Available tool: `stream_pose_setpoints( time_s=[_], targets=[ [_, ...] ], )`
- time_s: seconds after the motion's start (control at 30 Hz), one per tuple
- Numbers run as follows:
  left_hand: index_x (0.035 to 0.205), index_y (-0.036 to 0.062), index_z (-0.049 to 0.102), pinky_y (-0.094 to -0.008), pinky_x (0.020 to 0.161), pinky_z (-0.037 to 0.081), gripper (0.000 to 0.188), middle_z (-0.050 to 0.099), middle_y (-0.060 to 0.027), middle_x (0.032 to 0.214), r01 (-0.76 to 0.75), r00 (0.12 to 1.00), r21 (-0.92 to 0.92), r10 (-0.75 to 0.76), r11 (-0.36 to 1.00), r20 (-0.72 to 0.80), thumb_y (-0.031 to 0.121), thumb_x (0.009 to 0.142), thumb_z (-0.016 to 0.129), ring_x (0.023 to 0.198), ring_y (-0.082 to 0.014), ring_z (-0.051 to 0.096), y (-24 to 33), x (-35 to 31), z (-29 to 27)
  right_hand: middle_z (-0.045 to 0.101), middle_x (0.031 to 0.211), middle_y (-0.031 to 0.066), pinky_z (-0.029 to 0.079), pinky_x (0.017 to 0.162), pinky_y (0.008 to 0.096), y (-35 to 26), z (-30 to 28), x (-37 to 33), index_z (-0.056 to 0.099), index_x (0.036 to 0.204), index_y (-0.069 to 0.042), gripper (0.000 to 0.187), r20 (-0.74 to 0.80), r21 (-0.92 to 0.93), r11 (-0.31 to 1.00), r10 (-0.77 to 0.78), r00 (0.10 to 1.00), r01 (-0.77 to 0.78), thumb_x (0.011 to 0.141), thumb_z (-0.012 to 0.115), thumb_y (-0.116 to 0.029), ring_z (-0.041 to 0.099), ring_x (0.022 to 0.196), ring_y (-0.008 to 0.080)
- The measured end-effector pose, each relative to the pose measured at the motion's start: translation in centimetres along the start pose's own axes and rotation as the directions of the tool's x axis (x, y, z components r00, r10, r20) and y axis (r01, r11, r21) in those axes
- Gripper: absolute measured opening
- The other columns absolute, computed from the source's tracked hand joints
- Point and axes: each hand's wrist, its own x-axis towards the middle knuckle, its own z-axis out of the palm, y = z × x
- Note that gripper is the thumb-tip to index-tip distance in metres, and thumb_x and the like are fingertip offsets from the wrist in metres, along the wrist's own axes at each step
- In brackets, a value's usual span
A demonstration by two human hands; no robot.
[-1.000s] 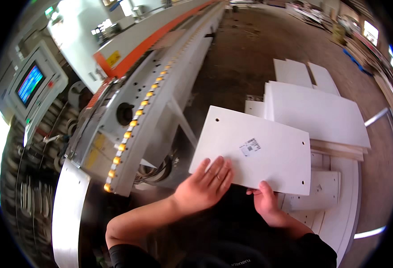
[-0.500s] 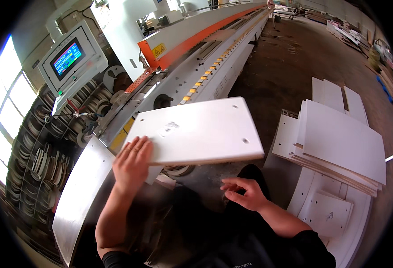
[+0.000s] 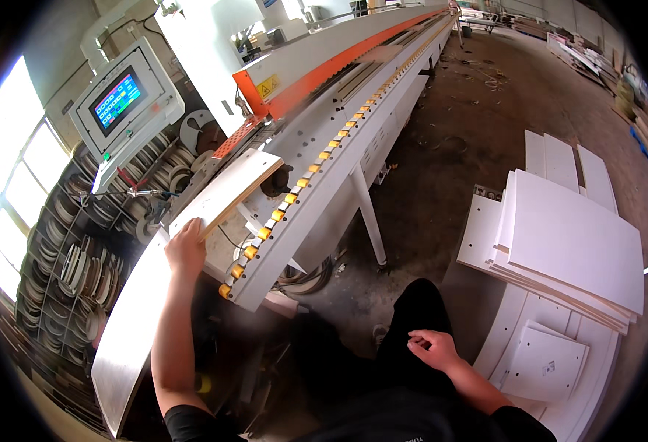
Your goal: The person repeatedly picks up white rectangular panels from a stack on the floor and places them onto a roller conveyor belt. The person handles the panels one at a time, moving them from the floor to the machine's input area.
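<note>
My left hand (image 3: 185,252) grips the near end of a white panel (image 3: 228,186), its fingers over the top face. The panel's raw brown edge faces right, and a small hole shows near its far end. It lies on the infeed end of a long edge-banding machine (image 3: 313,144), left of a row of yellow rollers (image 3: 291,198). What my thumb does under the panel is hidden. Beside my right thigh, my right hand (image 3: 436,351) hovers with nothing in it, its fingers loosely bent and slightly apart.
On the right, white panels (image 3: 574,243) are stacked, with a smaller drilled panel (image 3: 545,365) below them. A control screen (image 3: 117,101) hangs at upper left above racks of edging rolls (image 3: 58,258). A pale curved table (image 3: 136,324) stands left of my left forearm.
The white panel has swung left and away from me, from in front of my body onto the machine's infeed. My right hand has dropped slightly right and lower, its fingers more bent.
</note>
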Motion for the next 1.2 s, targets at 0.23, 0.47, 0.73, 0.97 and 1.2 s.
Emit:
stream_pose_setpoints(
  time_s=[0.23,0.47,0.73,0.97,1.2],
  targets=[
    [0.118,0.0072,0.064,-0.0436,0.078,0.059,0.041,0.073,-0.0092,0.116,-0.096,0.961,0.198,0.038,0.976,0.274,0.018,0.08,0.073,0.091,-0.0316,0.074,2.4,4.4,0.9,0.077,0.087,0.0048,0.058,0.065,0.0275,0.9,0.9,0.6,0.078,0.106,-0.008,0.023,-0.003,-0.095,0.991,-0.097,0.995,0.096,0.087,0.079,-0.021,0.074,0.071,0.0138],
    [0.107,0.0023,0.07,-0.042,0.076,0.06,0.035,0.075,-0.0145,0.1,-0.173,0.936,0.273,0.072,0.946,0.344,0.021,0.078,0.073,0.086,-0.0316,0.075,2.7,7.9,3.2,0.077,0.084,0.0053,0.057,0.062,0.0268,1.3,1.2,1.9,0.078,0.101,-0.007,0.018,-0.01,-0.141,0.983,-0.12,0.993,0.118,0.085,0.079,-0.017,0.074,0.068,0.0143],
    [0.098,0.0031,0.073,-0.041,0.077,0.059,0.028,0.077,-0.015,0.09,-0.184,0.926,0.256,0.079,0.949,0.37,0.022,0.077,0.074,0.087,-0.0313,0.076,6.5,12.0,4.3,0.076,0.08,0.0048,0.055,0.058,0.0261,2.2,1.8,3.4,0.079,0.098,-0.008,0.016,-0.032,-0.129,0.989,-0.082,0.996,0.077,0.085,0.079,-0.018,0.073,0.064,0.0138],
    [0.09,0.0094,0.081,-0.0396,0.081,0.06,0.019,0.078,-0.0121,0.094,-0.205,0.943,0.248,0.123,0.947,0.309,0.02,0.075,0.074,0.092,-0.03,0.076,11.4,17.9,6.5,0.076,0.078,0.0031,0.055,0.059,0.0261,2.2,1.4,3.1,0.078,0.098,-0.008,0.016,-0.048,-0.069,0.995,-0.073,0.996,0.07,0.086,0.08,-0.019,0.072,0.065,0.0124],
    [0.137,0.0138,0.062,-0.0439,0.09,0.055,0.053,0.073,-0.0114,0.122,-0.176,0.941,0.037,0.157,0.984,0.299,0.044,0.093,0.069,0.11,-0.0318,0.069,15.0,19.8,6.3,0.077,0.084,0.0095,0.057,0.067,0.0269,0.9,-4.2,-3.5,0.075,0.103,-0.001,0.017,-0.318,0.122,0.976,0.209,0.925,-0.178,0.094,0.074,-0.015,0.073,0.072,0.0125]
  ],
)
